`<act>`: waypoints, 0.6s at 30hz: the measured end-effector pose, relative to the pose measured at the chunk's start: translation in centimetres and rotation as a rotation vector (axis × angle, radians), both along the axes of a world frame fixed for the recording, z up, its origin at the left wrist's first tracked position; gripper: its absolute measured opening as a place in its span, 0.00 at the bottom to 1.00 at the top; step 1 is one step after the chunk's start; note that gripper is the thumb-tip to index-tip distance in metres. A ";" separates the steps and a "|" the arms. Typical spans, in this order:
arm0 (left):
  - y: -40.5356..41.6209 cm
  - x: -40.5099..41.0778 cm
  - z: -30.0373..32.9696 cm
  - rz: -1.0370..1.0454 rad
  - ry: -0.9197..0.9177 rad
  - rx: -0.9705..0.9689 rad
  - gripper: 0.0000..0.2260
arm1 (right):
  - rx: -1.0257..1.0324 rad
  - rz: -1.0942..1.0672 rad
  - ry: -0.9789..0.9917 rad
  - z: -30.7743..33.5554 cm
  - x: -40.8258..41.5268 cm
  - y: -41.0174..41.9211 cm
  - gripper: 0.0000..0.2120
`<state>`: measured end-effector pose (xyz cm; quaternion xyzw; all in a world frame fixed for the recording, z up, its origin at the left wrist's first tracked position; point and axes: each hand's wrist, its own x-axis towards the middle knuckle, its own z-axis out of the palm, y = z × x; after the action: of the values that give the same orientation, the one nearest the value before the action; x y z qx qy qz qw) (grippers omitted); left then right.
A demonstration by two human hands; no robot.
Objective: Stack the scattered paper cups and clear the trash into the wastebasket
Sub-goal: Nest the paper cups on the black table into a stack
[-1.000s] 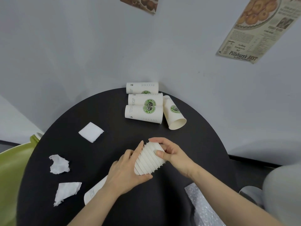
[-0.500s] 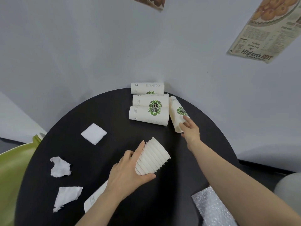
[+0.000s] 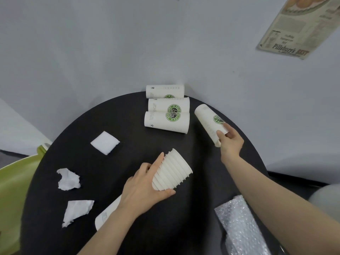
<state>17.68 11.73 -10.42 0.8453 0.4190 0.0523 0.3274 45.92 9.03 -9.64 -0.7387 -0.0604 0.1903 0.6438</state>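
1. On the round black table (image 3: 128, 116), your left hand (image 3: 145, 188) wraps its fingers and thumb around the nested cup stack (image 3: 172, 171), holding it tilted with the open mouth aimed up and to the right. That angle looks chosen so the next cup can slide straight in.
2. Your right hand (image 3: 230, 142) pinches the loose cup (image 3: 209, 120) near its rim, thumb on one side and fingers curled on the other. Gripping by the mouth end leaves the narrow base free to lead into the stack.
3. Three more cups (image 3: 166, 110) lie on their sides at the far edge, touching one another, close to the wall. They are not yet stacked.
4. Another cup (image 3: 107, 214) lies partly hidden under your left forearm; watch that you do not roll it off the table.
5. Trash waits on the left: a folded napkin (image 3: 104, 142) and two crumpled scraps (image 3: 69, 179) (image 3: 77, 210), well apart from the cups. A bubble wrap sheet (image 3: 239, 225) lies near your right forearm.
6. No wastebasket can be identified for certain; a green object (image 3: 16, 181) sits beyond the table's left edge, and I cannot tell what it is.
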 end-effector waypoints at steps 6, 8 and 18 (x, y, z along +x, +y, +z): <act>-0.6 -0.5 0.4 0.030 -0.025 -0.041 0.45 | 0.023 0.224 -0.184 3.0 1.7 -6.3 0.17; -0.8 -0.7 0.5 0.033 -0.025 -0.042 0.45 | 0.057 0.307 -0.198 3.7 2.0 -7.7 0.16; -0.5 -1.5 0.7 0.056 -0.056 -0.051 0.45 | 0.017 0.750 -0.019 5.5 1.8 -7.5 0.20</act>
<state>16.19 11.21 -9.73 0.8229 0.4341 0.0745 0.3590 47.71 1.48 -4.16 -0.6617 -0.3344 0.4053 0.5348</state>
